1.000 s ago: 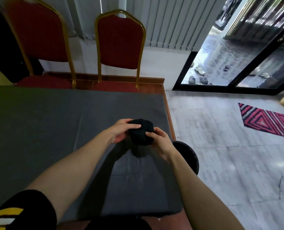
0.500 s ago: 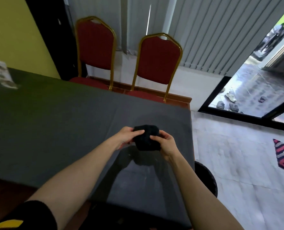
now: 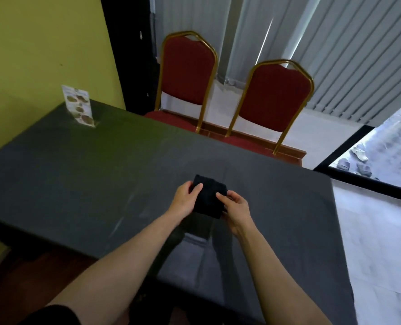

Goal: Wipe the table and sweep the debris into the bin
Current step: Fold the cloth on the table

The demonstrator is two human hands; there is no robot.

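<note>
A: What's the surface and the room like?

B: A long table under a dark grey cloth fills the view below and around the grip. Faint pale streaks mark the cloth to the left of the hands. Far off to the upper left of the grip, a menu card stands upright near the yellow-green wall. Beyond the grip, across the table, stand two red chairs with gold frames, the left chair and the right chair, with grey vertical blinds behind them. To the right, pale floor tiles and a glass door.

A: And the grip itself?

B: Both hands hold a folded black cloth just above the table. The left hand has its fingers curled around the cloth's left edge, thumb laid on top. The right hand pinches the right edge, thumb on top.

A: How do the arms sit?

B: Both bare forearms reach forward from the bottom of the view and converge on the cloth. I can't tell whether the cloth touches the table.
</note>
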